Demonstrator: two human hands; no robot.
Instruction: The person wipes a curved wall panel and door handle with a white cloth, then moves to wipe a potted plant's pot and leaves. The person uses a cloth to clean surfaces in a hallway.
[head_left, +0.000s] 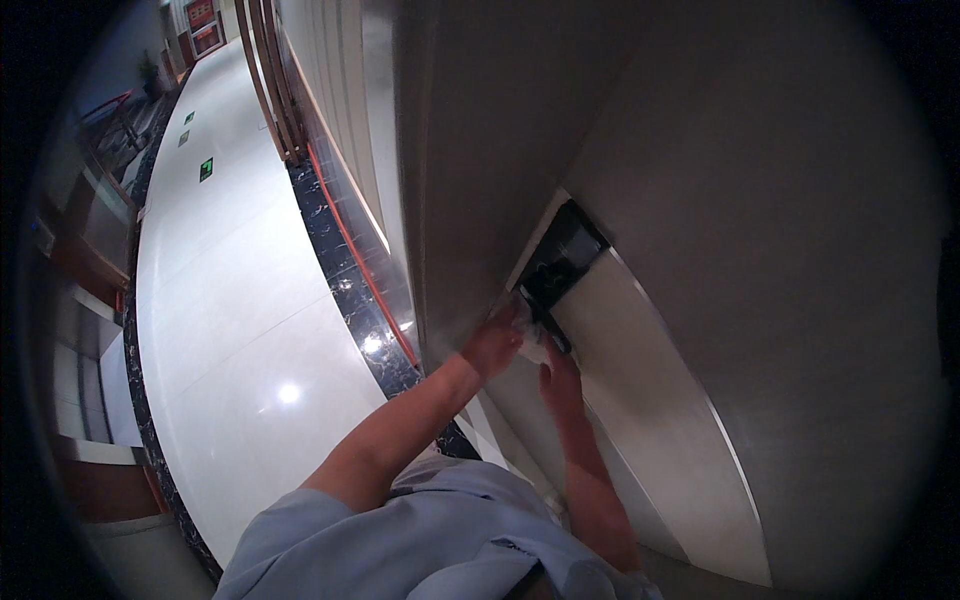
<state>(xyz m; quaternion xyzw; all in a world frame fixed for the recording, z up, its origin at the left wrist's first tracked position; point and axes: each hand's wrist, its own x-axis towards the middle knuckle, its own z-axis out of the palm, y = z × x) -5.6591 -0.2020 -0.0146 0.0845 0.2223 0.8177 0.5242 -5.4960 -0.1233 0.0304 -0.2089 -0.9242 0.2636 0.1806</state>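
Both of my hands are at a crumpled, translucent whitish plastic piece (531, 346), possibly a bag, beside a dark wall-mounted box or recess (564, 251). My left hand (495, 341) is shut on its left side, up against the lower corner of the dark box. My right hand (561, 373) is on its lower right side, close to a black bar or flap (553, 330) that sticks out below the box. The fingers of my right hand are partly hidden and blurred, so its grip cannot be told. The inside of the dark box is too dim to make out.
Grey wall panels (750, 225) surround the box, with a pale panel (660, 405) below it. To the left runs a shiny white corridor floor (247, 300) with dark marble borders and green floor signs (206, 169). Curved brown rails (270, 82) stand along it; a potted plant (148, 71) is far back.
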